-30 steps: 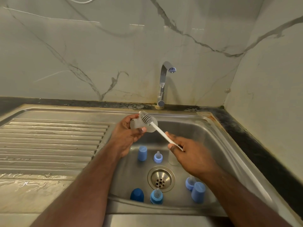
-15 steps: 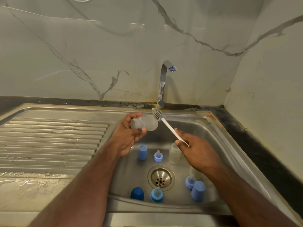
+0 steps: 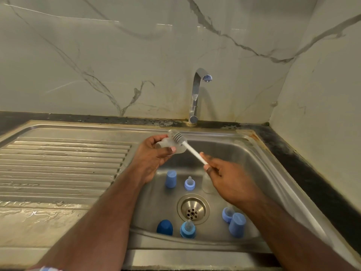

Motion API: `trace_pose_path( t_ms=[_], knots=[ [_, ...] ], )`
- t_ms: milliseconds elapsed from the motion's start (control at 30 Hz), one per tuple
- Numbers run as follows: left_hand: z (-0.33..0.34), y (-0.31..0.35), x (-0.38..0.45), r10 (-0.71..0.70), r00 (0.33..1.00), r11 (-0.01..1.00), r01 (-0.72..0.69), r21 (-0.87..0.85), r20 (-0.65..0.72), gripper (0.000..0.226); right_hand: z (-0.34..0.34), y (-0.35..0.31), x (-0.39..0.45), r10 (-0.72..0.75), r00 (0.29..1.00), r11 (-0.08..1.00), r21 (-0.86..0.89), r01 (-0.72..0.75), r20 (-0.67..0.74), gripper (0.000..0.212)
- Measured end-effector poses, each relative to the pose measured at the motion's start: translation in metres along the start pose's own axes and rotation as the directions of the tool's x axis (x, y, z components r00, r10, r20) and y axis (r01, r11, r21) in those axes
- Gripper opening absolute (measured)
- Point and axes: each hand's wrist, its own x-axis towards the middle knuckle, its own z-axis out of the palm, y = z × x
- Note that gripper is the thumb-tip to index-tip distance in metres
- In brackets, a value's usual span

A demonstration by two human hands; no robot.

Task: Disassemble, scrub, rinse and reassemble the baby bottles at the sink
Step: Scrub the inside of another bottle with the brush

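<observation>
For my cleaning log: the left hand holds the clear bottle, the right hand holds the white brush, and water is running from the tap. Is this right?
Not quite. In the head view the tap is dry; no water runs. The left hand holds the clear bottle, and the right hand holds the white brush.

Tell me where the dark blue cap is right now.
In the head view, the dark blue cap stands in the sink at the near left, beside a blue nipple ring, near the drain.

Caps [image 3: 171, 178] and teats [image 3: 189, 183] stand in the sink [image 3: 224, 151] around the drain [image 3: 193, 209].
</observation>
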Motion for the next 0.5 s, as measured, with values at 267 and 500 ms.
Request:
trace_pose_path(
  t_ms=[267, 500],
  knots=[
    [0.001, 0.003, -0.002, 0.024, 0.999, 0.999, -0.023, -0.024, 0.028, 0.048, 0.004, -0.006, -0.004, -0.026, 1.0, 0.999, 0.022, 0.026, 0.008, 0.042],
    [0.0, -0.003, 0.001, 0.027, 0.998, 0.998, -0.029, 0.052, 0.05, 0.053, 0.002, -0.005, -0.008, -0.023, 1.0, 0.998, 0.057, 0.022, 0.019, 0.042]
  ],
)
